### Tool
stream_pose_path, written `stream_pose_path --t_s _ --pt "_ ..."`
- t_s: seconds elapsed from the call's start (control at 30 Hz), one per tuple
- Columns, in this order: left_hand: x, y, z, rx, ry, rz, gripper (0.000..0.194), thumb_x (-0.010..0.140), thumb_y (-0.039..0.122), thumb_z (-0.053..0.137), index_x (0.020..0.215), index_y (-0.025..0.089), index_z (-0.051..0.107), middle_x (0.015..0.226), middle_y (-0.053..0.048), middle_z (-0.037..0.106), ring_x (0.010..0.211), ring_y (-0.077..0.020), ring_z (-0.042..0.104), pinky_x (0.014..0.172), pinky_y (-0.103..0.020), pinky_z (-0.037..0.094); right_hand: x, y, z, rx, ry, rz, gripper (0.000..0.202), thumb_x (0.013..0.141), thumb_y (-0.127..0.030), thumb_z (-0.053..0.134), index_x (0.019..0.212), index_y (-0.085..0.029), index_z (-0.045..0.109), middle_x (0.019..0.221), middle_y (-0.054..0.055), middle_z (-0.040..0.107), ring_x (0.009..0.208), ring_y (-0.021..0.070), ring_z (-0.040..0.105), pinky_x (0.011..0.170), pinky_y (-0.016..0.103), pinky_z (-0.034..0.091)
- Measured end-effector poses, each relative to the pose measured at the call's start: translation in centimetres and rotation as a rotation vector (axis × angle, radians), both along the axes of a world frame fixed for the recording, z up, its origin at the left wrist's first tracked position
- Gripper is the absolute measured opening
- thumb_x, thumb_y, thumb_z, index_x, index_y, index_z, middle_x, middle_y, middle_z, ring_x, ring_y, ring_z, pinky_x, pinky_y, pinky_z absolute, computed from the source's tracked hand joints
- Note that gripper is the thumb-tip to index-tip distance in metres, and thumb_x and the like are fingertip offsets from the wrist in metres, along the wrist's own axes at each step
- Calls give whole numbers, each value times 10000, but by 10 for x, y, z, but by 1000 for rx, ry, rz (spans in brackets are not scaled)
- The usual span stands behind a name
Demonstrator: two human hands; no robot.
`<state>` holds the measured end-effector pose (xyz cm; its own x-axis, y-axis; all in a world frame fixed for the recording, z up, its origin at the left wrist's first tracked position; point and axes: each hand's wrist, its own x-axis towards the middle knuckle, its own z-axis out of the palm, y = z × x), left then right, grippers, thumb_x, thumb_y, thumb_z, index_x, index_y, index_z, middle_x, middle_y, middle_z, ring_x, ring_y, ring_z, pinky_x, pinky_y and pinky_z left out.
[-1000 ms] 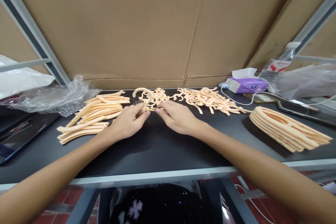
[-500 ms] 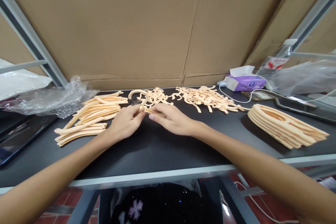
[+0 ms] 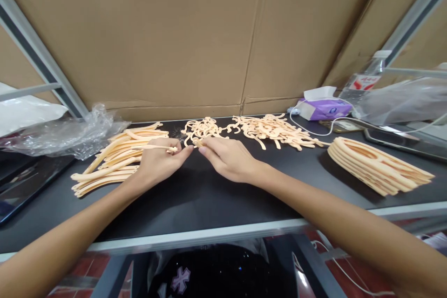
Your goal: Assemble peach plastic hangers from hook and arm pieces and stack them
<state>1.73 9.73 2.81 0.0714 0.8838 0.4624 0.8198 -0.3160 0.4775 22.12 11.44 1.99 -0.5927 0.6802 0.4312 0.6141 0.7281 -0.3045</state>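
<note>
My left hand (image 3: 161, 160) is closed in a pinch, with a thin cream-coloured curved strip (image 3: 160, 147) sticking out over its knuckles. Close beside it, my right hand (image 3: 228, 159) has thumb and fingers pressed together on a small tan piece (image 3: 197, 142), mostly hidden by the fingertips. The thumbs nearly meet above the black tabletop (image 3: 195, 205). Just beyond the fingertips lies a small heap of short curly cream pieces (image 3: 206, 126). Left of my left hand, longer cream curved strips (image 3: 115, 163) are stacked in layers.
A wider pile of wavy cream pieces (image 3: 275, 131) spreads at the back. On the right stands a stack of cream looped frames (image 3: 363, 160). Behind are a purple tissue pack (image 3: 328, 109), a bottle (image 3: 365, 81), a white cable and a phone. Crumpled clear plastic (image 3: 87, 130) lies left.
The curved strip that stood up above my fingertips now lies back over my left hand. My hands have moved slightly apart, the left one shifting left.
</note>
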Motion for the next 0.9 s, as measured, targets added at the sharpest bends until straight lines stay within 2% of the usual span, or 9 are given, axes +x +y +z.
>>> stream_pose_path --t_s 0.1,0.23,0.33,0.53,0.67,0.9 --pt "-1 2 -2 -40 112 34 478 783 492 539 456 191 363 438 30 352 479 -111 350 508 -267 214 -2 -4 0 115 -112 -40 356 1044 -391 341 1108 -199 634 1007 64 700 835 167 600 666 274 323" --pt "-3 3 -3 -125 312 19 385 782 386 473 460 204 365 438 8 381 467 -132 340 507 -288 193 -3 -8 2 289 -249 -47 394 1043 -395 336 1098 -186 666 967 85 707 795 175 601 599 295 248" --pt "-4 4 -5 -168 422 7 353 780 331 453 468 208 343 451 -9 424 470 -146 369 511 -297 192 -3 -10 4 360 -321 -35 396 1043 -376 336 1037 -173 676 915 91 702 784 177 600 577 309 201" --pt "-6 7 -13 -199 475 -51 317 763 271 447 478 204 326 471 -13 471 462 -143 390 504 -295 197 -2 -13 5 371 -383 -33 375 1038 -366 347 1002 -170 665 881 86 703 748 177 616 562 317 153" --pt "-5 8 -15 -161 516 -85 309 773 271 430 490 202 324 481 -14 477 458 -139 385 502 -294 199 -2 -13 5 356 -400 -41 380 1036 -366 342 990 -170 663 854 88 705 717 179 625 555 314 142" --pt "1 3 -8 -193 624 3 307 805 295 419 518 194 463 555 -46 593 517 -171 518 510 -292 228 -2 -13 6 333 -394 -31 376 1029 -362 356 986 -168 674 868 96 717 712 176 619 563 303 187"
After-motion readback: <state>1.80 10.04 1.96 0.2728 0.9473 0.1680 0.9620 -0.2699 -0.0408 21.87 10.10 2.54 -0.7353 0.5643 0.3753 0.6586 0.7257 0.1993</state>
